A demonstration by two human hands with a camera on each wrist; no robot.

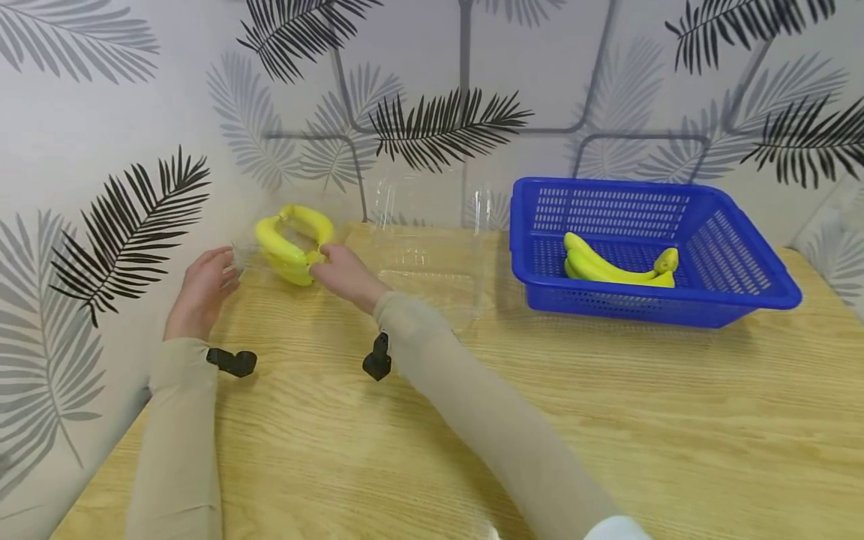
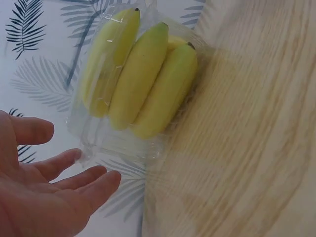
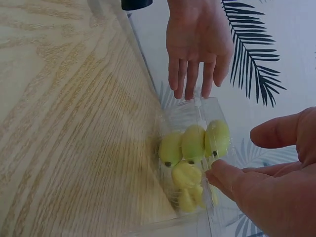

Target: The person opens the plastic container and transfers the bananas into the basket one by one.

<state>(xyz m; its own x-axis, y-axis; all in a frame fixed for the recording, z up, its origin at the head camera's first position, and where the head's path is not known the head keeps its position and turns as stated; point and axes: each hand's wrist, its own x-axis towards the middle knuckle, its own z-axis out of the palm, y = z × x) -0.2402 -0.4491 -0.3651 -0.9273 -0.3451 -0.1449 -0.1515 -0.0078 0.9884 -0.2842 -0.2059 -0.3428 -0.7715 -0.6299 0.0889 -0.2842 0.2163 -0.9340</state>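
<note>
Yellow bananas lie in a clear plastic box at the back left of the table. In the head view the bananas form a ring, and the box's walls barely show. My left hand is at the box's left end, palm toward it, fingers extended and holding nothing. From the right, my right hand reaches over the box. Its fingertips are right at the box's edge beside the bananas, with the thumb held apart from the fingers.
A second clear plastic container stands to the right of the bananas. Farther right, a blue perforated basket holds another bunch of bananas. Leaf-patterned covering rises behind the wood-grain table and along its left side.
</note>
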